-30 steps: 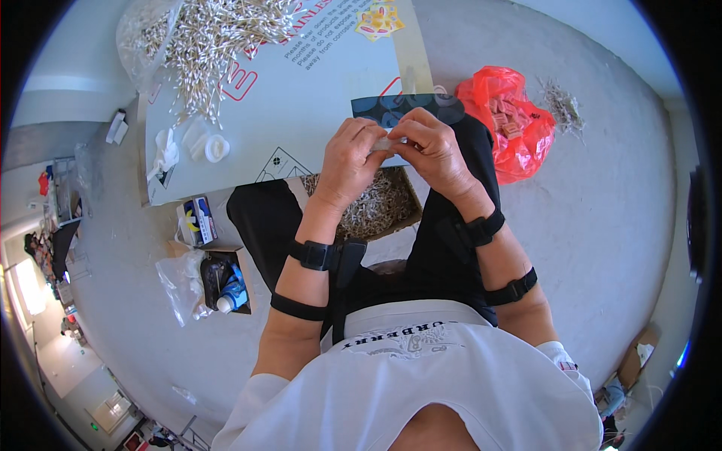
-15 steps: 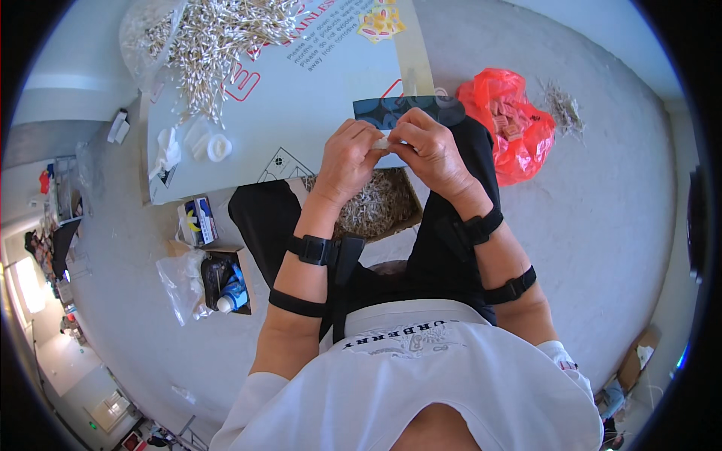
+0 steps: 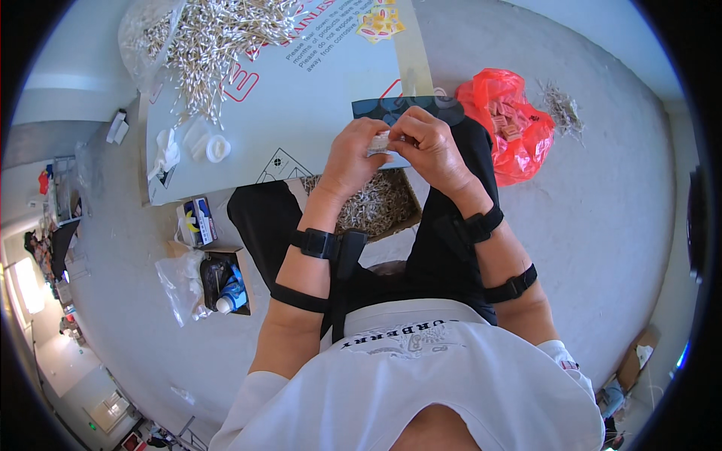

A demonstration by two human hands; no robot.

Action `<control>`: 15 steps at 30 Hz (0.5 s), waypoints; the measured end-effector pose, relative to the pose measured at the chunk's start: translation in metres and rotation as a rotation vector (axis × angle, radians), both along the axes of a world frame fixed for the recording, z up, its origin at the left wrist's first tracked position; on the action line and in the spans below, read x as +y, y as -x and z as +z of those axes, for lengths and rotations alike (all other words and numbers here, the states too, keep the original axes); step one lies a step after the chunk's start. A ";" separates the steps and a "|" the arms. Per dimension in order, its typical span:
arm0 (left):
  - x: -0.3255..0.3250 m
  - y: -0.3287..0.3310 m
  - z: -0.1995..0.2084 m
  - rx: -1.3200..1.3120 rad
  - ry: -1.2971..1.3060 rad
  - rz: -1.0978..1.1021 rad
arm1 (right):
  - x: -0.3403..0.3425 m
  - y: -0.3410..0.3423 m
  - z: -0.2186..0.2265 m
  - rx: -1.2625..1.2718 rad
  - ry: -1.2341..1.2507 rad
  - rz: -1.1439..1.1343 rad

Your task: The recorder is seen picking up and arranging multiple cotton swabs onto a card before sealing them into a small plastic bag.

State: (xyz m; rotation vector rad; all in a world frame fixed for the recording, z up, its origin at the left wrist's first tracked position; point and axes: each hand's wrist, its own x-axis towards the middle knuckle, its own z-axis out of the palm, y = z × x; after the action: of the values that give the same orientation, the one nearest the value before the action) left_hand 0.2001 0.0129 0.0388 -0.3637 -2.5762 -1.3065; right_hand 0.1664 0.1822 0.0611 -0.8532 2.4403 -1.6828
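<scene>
Over the near edge of the table (image 3: 301,105), my left hand (image 3: 350,156) is closed round a small whitish bundle (image 3: 378,143) that looks like cotton swabs. Its far side is hidden by my fingers. From the right, my right hand (image 3: 430,146) pinches at the bundle's upper end with thumb and forefinger. Below both hands, between my knees, stands a cardboard box (image 3: 410,214) filled with loose cotton swabs (image 3: 372,204). A dark printed strip (image 3: 372,110) lies on the table just beyond my hands.
Spilling from a clear bag (image 3: 139,45), a heap of cotton swabs (image 3: 226,37) covers the table's far left. Nearby are a round white container (image 3: 218,149) and yellow-pink labels (image 3: 381,24). A red bag of pink packets (image 3: 523,154) and scattered sticks (image 3: 564,111) lie on the floor at right.
My left fingers have opened slightly round the bundle, so more of it shows. My right hand has shifted a little, its fingers still at the bundle.
</scene>
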 end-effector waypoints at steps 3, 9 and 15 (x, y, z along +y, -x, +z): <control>-0.008 -0.005 -0.018 -0.220 -0.169 0.049 | -0.001 0.001 0.001 -0.002 -0.010 0.006; -0.004 -0.005 -0.034 -0.075 -0.125 0.083 | 0.000 0.003 0.002 -0.010 -0.033 0.006; -0.002 -0.009 -0.046 -0.072 -0.180 0.125 | -0.002 0.000 0.003 -0.052 -0.035 0.022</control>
State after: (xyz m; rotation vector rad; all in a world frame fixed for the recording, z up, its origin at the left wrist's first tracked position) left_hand 0.2094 0.0114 -0.0075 -0.1234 -2.4674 -1.5151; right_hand 0.1659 0.1799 0.0641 -0.8192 2.4099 -1.6289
